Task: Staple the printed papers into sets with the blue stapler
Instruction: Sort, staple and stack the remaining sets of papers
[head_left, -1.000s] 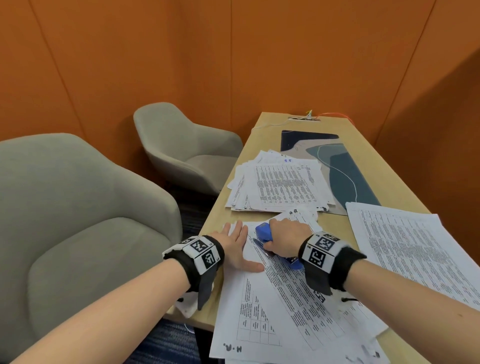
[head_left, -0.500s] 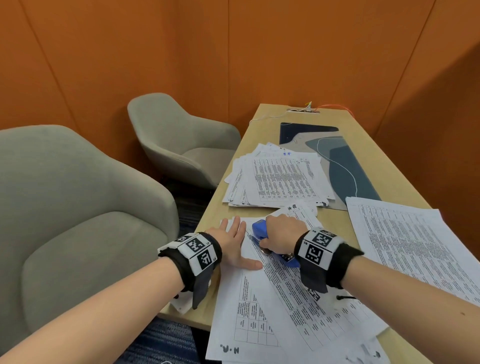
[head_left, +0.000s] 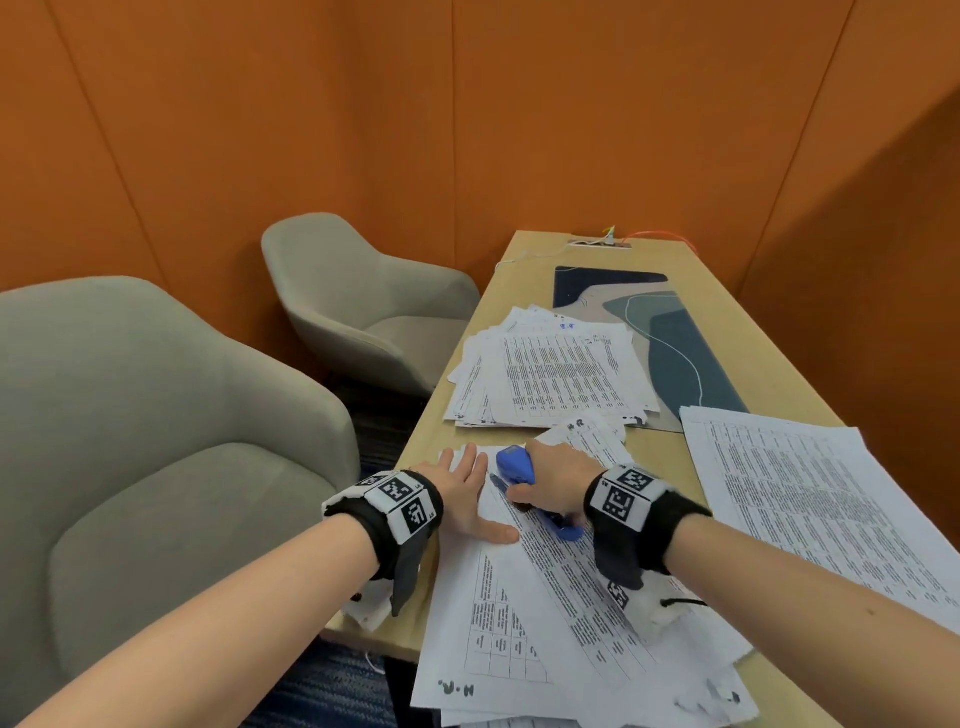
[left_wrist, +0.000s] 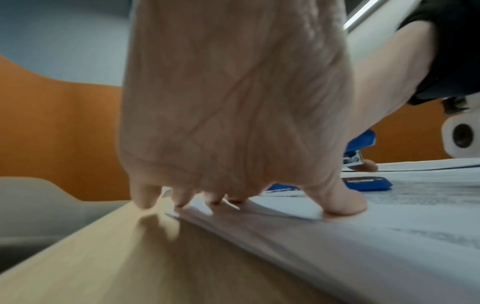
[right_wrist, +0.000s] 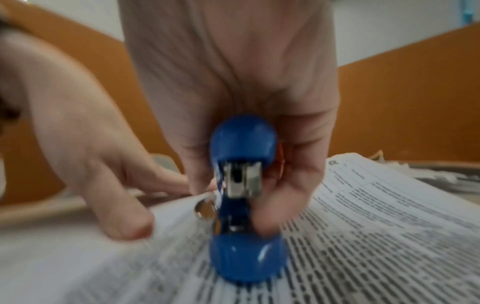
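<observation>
The right hand (head_left: 553, 475) still grips the blue stapler (head_left: 515, 466), now lifted open (staple likely in); the left hand (head_left: 465, 496) presses flat on the papers (head_left: 550, 587).

Looking like a small office meeting booth: orange padded wall panels (head_left: 467, 130) closing in a long wooden table (head_left: 727, 322), two grey upholstered armchairs (head_left: 363, 306) sitting along the left, a power socket strip (head_left: 600, 242) lying at the far end.

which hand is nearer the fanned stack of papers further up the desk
Right. The right hand, gripping the blue stapler, sits just below the fanned stack; the left hand lies flat further left, slightly farther.
</observation>
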